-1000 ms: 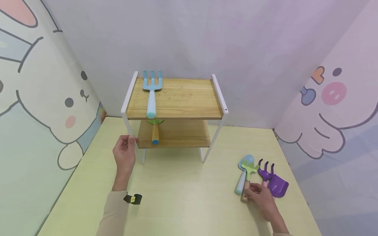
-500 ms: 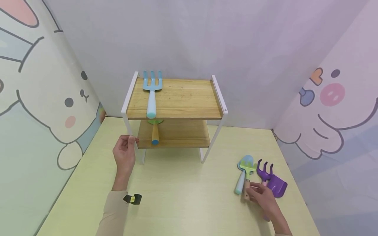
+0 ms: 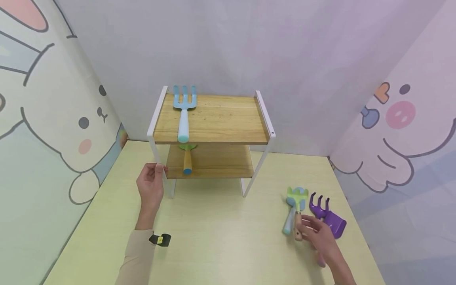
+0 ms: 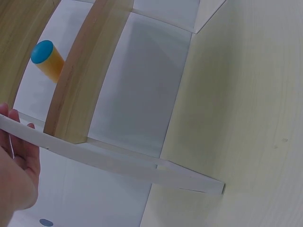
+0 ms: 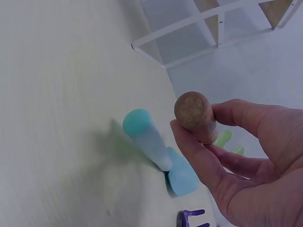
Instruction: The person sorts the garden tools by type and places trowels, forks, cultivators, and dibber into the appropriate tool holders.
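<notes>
My right hand (image 3: 318,235) pinches the wooden handle of a green hand fork (image 3: 298,194) between thumb and fingers. In the right wrist view the handle's round end (image 5: 191,109) faces the camera, with the tines mostly hidden behind the hand. Below it lies a light blue trowel (image 5: 151,146), partly covered by the fork in the head view. My left hand (image 3: 151,184) holds the white left front post (image 4: 99,156) of a two-tier shelf (image 3: 217,122), its fingers behind the post.
A light blue hand fork (image 3: 183,118) lies on the upper board's left side. Below it, a green tool with an orange handle (image 3: 187,160) sits on the lower board, its head mostly hidden. A purple fork (image 3: 319,208) and purple shovel (image 3: 335,224) lie beside my right hand.
The green fork has risen off the table in my right hand, its head shifting slightly left and away over the blue trowel. My left hand stays at the post.
</notes>
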Demonstrator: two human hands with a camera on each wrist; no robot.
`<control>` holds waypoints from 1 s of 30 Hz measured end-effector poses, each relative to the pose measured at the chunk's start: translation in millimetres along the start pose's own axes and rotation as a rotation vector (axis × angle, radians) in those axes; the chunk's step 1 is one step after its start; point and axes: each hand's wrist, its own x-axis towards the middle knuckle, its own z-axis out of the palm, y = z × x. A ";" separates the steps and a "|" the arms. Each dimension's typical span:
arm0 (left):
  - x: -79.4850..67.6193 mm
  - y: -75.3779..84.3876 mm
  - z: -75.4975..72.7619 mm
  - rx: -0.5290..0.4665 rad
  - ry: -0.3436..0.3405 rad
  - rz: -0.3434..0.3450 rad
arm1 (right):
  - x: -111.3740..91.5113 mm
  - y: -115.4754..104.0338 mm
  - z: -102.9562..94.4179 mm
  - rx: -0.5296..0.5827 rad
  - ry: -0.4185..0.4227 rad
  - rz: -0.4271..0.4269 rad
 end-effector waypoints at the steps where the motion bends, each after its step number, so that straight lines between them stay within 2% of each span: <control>1: 0.1 -0.3 -0.2 0.000 -0.001 0.000 | -1.0 -2.2 -0.1 -0.003 -0.001 -0.006; 21: 0.6 -1.0 0.6 0.004 -0.004 0.002 | -21.1 -50.5 -1.8 -0.083 -0.024 -0.174; 30: 0.0 -4.0 -0.2 -0.002 0.001 0.003 | -31.2 -71.5 2.6 -0.048 -0.023 -0.283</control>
